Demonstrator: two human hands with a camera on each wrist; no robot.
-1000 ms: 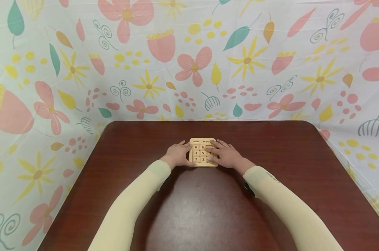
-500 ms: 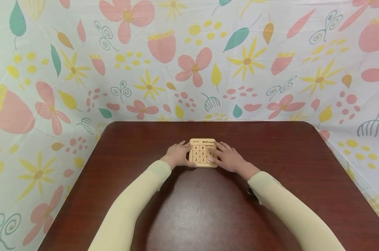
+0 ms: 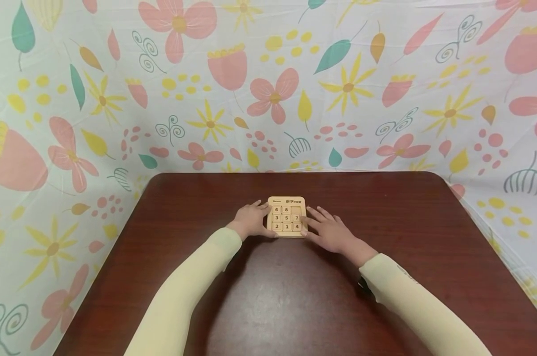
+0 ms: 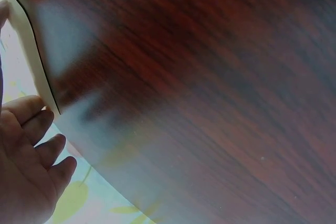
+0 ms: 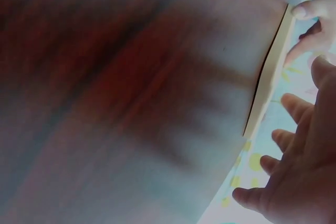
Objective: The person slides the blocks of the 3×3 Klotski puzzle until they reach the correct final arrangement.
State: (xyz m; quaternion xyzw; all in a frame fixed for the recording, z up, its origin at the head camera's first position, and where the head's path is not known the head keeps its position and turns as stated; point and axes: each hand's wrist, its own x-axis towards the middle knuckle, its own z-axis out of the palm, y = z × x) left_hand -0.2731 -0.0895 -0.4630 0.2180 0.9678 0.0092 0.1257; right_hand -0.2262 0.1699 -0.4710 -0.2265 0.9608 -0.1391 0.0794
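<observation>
A light wooden number slide puzzle [image 3: 287, 218] lies on the dark red-brown table [image 3: 277, 291]. Its tiles read 6, 8, then a gap at the top right; 3, 5, 7 in the middle row; 2, 1, 4 at the bottom. My left hand [image 3: 249, 219] holds the frame by its left side, thumb at the lower corner and fingers along the upper left. With fingers spread, my right hand [image 3: 331, 230] is at the puzzle's right edge, fingertips beside the 7 and 4 tiles. The right wrist view shows the puzzle's pale edge [image 5: 269, 82] and the right palm, holding nothing.
A white cloth [image 3: 233, 109] printed with flowers and leaves hangs behind the table and along both sides. The table's far edge runs a little beyond the puzzle. Pale yellow sleeves [image 3: 193, 282] cover both forearms.
My right hand has drawn back to the right off the tiles, uncovering the 7, the 4 and the top-right gap. The left hand and the puzzle stay in place.
</observation>
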